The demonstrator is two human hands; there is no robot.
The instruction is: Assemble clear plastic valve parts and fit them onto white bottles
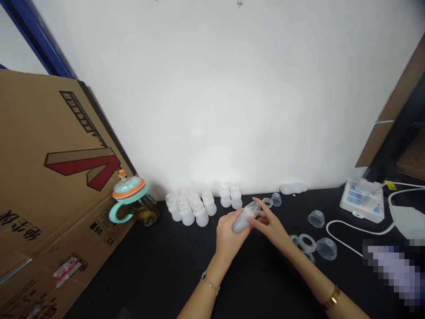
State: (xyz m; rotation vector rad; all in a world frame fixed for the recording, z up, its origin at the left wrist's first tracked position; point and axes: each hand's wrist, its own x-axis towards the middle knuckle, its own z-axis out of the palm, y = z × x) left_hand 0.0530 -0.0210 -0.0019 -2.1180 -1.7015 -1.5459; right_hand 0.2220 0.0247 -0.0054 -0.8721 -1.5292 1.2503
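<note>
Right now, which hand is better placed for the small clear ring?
Probably right: the right hand sits closest to the ring, while the left hand is farther off, wrapped around the translucent bottle.

The cardboard box (56,133) bears a red V and small markings V6 and V3

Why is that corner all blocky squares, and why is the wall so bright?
In the head view, the thing at the bottom right is hidden by blocky squares, so nobody can tell what it is; the white wall glares brightest just above the pale bottles, and the cardboard sheet looks slanted at the picture's edge.
</note>
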